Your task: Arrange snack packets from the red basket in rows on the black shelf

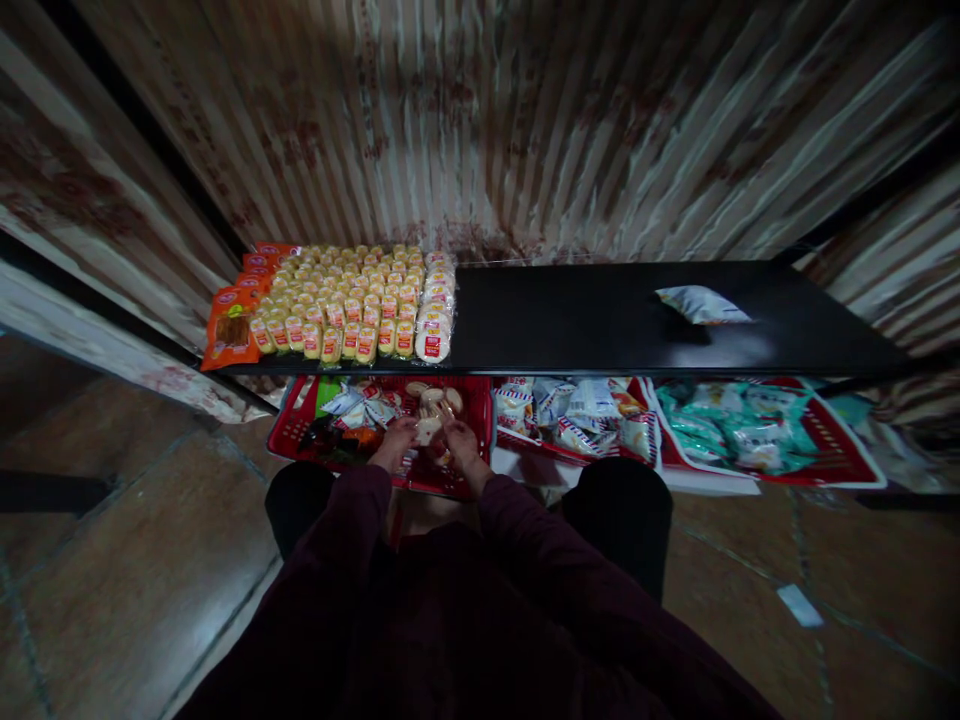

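**Pinching a pale packet [429, 430] from both sides at the red basket [282, 438]**

With twelve o'clock straight ahead of the wearer, the pale packet lies at about three o'clock from the left hand [397, 445] and nine o'clock from the right hand [462, 445]; neither is clearly nearer. The fingers of both hands are closed on its edges. It looks roundish and blurred, so no long axis can be told.

More round pieces [442, 398], cream and smooth, sit in the basket just beyond, toward twelve. At nine o'clock in the same basket are crinkled, shiny foil packs [360, 408].

The black shelf [555, 325], flat and smooth, runs across at twelve. On it, white discs [435, 312] in clear film form a column at twelve, beside stubby yellow rolls [341, 300] at eleven and flat orange pouches [232, 328] at ten. A pillow-shaped packet [701, 305] lies alone at two. Toward three stand baskets of striped packs [592, 400] and glossy teal bags [757, 425]. Pleated, patterned cloth [480, 130] hangs behind the shelf
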`<state>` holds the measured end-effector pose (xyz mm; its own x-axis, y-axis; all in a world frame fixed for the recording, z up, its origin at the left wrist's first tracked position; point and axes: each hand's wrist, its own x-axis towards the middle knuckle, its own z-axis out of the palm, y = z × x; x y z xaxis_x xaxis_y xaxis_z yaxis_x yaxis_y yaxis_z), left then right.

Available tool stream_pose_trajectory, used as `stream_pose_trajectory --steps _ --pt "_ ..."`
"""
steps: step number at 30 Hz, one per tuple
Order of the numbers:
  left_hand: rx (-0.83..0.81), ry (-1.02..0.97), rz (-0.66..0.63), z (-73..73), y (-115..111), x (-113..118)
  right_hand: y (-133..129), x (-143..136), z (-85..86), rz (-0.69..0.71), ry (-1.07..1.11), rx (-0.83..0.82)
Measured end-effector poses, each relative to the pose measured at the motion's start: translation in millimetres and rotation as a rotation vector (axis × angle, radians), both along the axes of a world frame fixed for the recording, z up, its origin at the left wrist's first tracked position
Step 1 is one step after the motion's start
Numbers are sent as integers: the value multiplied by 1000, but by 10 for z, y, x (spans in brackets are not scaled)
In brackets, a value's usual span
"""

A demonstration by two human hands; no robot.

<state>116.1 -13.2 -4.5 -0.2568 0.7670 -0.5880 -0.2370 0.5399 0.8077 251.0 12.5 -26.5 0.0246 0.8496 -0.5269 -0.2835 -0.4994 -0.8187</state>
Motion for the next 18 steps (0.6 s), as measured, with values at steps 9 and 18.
stream_pose_trajectory --steps 9,18 --pt "92 162 -128 40 -155 141 -68 -10 201 3 219 -210" --pt "9 60 29 102 -185 159 -69 54 248 -86 203 -177"
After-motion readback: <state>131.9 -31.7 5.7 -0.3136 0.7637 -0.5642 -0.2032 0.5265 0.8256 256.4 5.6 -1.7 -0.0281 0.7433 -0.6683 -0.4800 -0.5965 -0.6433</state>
